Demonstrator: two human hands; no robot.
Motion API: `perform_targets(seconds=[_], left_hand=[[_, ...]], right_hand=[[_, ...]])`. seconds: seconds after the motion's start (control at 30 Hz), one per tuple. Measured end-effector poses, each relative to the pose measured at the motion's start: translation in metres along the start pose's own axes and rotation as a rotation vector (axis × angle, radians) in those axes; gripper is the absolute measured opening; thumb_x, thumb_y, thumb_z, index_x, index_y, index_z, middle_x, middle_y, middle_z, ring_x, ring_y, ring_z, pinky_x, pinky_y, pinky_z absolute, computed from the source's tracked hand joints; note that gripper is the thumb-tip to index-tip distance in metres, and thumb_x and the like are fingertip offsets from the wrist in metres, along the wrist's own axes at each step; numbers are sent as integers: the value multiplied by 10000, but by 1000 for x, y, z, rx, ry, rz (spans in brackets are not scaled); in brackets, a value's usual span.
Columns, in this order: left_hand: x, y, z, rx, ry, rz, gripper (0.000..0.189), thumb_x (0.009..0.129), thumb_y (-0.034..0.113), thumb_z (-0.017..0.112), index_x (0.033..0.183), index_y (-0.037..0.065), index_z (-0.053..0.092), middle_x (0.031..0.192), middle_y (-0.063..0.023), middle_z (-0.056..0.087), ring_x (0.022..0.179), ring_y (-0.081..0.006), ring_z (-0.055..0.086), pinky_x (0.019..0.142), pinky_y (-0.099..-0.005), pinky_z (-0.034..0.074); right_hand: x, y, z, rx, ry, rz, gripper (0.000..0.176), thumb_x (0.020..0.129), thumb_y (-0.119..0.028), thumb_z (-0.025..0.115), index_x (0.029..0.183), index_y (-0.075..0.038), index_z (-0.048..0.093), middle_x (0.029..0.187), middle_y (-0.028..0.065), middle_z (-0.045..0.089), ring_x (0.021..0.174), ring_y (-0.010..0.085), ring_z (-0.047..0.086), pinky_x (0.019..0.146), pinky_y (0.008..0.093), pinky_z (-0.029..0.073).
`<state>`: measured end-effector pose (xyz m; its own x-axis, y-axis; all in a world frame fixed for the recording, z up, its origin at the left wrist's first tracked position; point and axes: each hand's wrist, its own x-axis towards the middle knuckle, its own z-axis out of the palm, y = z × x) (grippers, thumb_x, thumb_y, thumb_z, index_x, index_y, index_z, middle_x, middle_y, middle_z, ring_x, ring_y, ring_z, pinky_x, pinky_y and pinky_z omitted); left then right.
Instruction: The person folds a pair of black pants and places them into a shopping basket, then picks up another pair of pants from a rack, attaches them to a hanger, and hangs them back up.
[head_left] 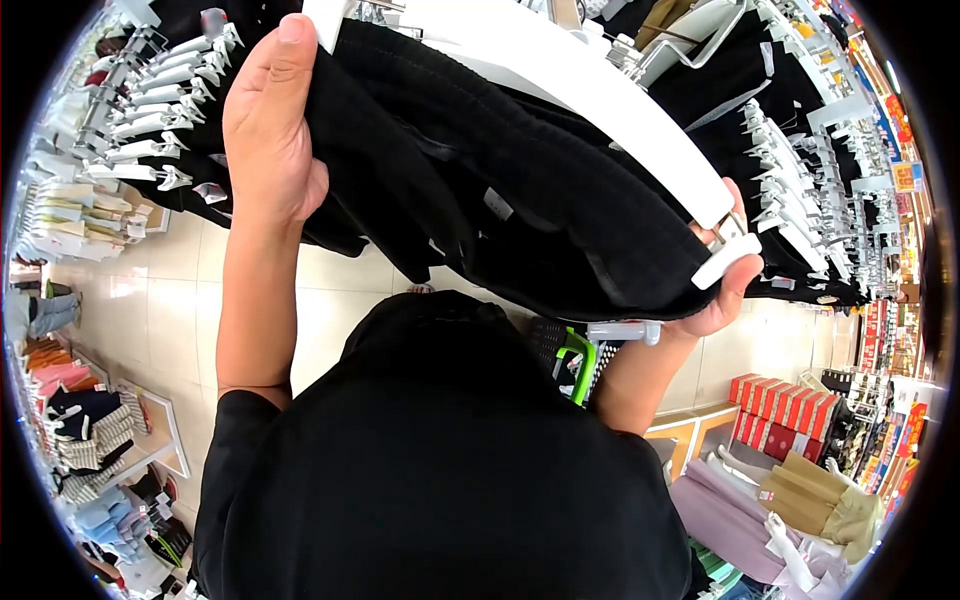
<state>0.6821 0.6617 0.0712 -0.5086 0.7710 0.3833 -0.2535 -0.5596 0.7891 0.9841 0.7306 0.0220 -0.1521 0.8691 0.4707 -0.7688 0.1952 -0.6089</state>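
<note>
Between two racks, at the left, the left hand point(275, 130) is closed around the left end of a black garment point(470, 110), thumb up beside a white clip point(325, 22); its fingertips are hidden. For steady handling, that end should sit level with the other, so that the waistband lies straight without sagging. Across the middle, the garment stretches under a curved white hanger point(600, 90); a light grip that leaves the cloth smooth seems best. At the right, the right hand point(715, 300) pinches the right-hand clip point(727, 262) between thumb and fingers. Squeezing too hard there could open the clip and drop the cloth, so firm, even support looks wiser.

Counted left to right: one rack of white hangers point(165, 120) on the left, too crowded to number; two hands; one held garment; one hanger across it, with two clips in sight; one basket with a green handle point(583, 365) near the body; one stack of red boxes point(780, 405) farther right, its boxes too tightly packed to count surely; and one more rack of white clips point(785, 190) at the right.
</note>
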Motion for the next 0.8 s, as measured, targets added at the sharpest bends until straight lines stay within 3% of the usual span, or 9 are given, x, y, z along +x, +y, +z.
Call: perform_targets(seconds=[0.2, 0.27, 0.3, 0.5, 0.63, 0.8], left_hand=[[-1, -2, 0, 19, -6, -22, 263, 957, 232, 510, 1054, 2, 595, 955, -80, 663, 819, -150, 646, 745, -254, 528], [-1, -4, 1, -6, -85, -7, 254, 957, 225, 515, 1040, 0, 598, 948, -53, 653, 811, -108, 625, 723, -232, 508], [-2, -4, 3, 16, -24, -16, 252, 952, 222, 526, 1038, -2, 602, 936, -51, 655, 805, -103, 621, 721, -229, 503], [-3, -6, -4, 2, -8, -55, 264, 965, 203, 491, 1052, -22, 597, 976, -101, 665, 832, -163, 651, 751, -269, 528], [-8, -8, -9, 117, -46, -11, 326, 973, 233, 473, 1138, -42, 535, 1035, -92, 618, 925, -141, 593, 845, -278, 467], [-37, -26, -44, 253, -107, -31, 468, 901, 349, 595, 1148, -40, 516, 1076, -69, 577, 997, -147, 533, 907, -298, 408]], right_hand=[[0, 0, -9, 20, 21, 21, 806, 898, -488, 502, 1322, 153, 257, 916, 258, 632, 809, 247, 659, 770, 332, 535], [-1, 1, -8, 7, 28, 24, 810, 895, -486, 510, 1323, 154, 258, 918, 256, 632, 818, 247, 658, 777, 332, 532], [-1, 2, -5, 26, 45, 34, 811, 891, -480, 518, 1324, 155, 258, 922, 254, 635, 840, 254, 657, 788, 336, 529], [-2, -1, -19, 199, -96, 117, 787, 878, -440, 557, 1309, 157, 280, 1036, 301, 593, 927, 311, 642, 826, 375, 528], [-7, -1, -32, -76, -117, 93, 777, 870, -440, 568, 1291, 158, 307, 1043, 275, 599, 895, 277, 648, 857, 349, 502], [-31, 7, -46, -246, -93, 184, 781, 862, -508, 551, 1248, 148, 371, 925, 222, 652, 876, 254, 647, 856, 321, 461]])
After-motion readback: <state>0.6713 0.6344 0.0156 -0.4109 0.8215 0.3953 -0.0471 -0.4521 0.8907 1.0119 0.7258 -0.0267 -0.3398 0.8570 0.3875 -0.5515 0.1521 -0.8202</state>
